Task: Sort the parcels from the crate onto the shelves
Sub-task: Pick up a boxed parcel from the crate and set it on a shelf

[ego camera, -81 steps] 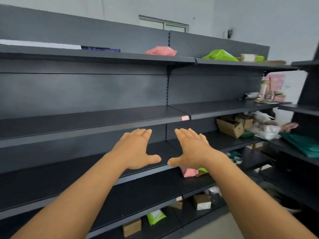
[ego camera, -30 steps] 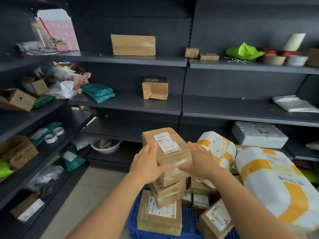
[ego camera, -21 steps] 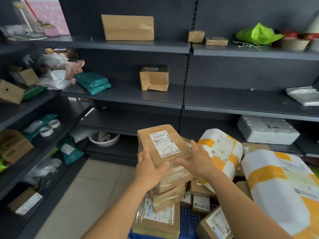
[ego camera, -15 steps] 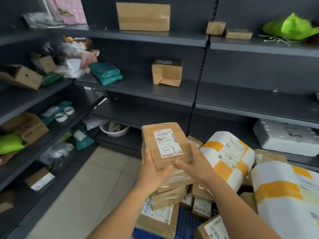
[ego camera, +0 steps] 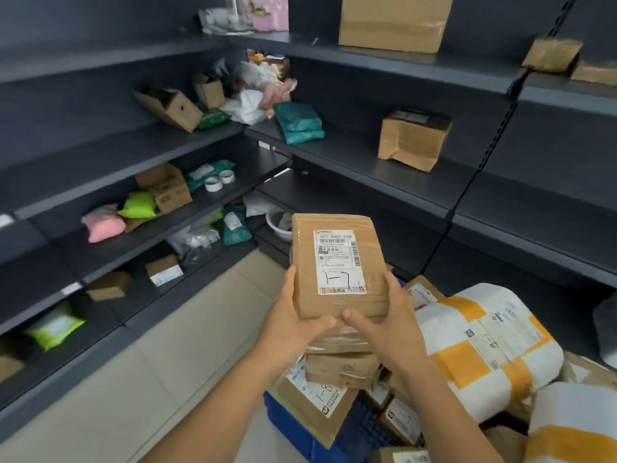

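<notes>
Both hands are up on one brown parcel [ego camera: 339, 265], lifted clear above the blue crate [ego camera: 293, 426]. The left hand [ego camera: 293, 324] curls round its lower left edge, thumb on the face; the right hand [ego camera: 389, 329] grips the lower right corner, thumb laid across the bottom. The white label [ego camera: 337, 260] faces up, with "1-7" handwritten on it. Directly below, two more taped brown parcels sit stacked, and under them a flat one marked "1-8" [ego camera: 317, 399] leans in the crate. To the right lie two big white bags with orange bands [ego camera: 484, 345]. On the far shelves [ego camera: 384, 175] I count two larger cardboard boxes, one up top [ego camera: 394, 21] and one on the middle shelf [ego camera: 414, 138]. The left shelves hold two tape rolls [ego camera: 220, 180], one pink bag [ego camera: 103, 225] and two lime-green ones [ego camera: 138, 205].
</notes>
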Demonstrator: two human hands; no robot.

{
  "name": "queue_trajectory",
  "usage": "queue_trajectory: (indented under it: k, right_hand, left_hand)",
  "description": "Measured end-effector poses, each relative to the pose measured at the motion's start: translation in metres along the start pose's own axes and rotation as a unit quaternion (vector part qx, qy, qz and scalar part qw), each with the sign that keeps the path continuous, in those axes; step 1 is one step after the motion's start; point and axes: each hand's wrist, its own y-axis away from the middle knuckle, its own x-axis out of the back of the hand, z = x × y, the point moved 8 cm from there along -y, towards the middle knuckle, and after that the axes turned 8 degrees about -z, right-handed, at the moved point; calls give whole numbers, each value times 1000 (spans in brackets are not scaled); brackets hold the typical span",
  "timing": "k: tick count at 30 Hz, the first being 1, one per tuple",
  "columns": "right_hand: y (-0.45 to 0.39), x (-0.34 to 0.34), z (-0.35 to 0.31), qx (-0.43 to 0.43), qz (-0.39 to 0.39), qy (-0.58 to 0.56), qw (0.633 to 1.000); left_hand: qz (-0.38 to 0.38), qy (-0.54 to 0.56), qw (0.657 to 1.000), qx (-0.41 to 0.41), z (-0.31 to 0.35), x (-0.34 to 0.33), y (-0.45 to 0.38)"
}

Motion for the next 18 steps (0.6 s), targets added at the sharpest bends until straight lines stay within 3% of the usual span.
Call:
queue_trajectory:
  k: [9,18]
  right_hand:
    - [22,-69,-103,109,-71,-8,991]
    - [91,-197,-229,208,-153,0,966]
  left_hand:
    - [141,14,990,-15,-9,108,78]
    - [277,28,960,-34,-42,248,219]
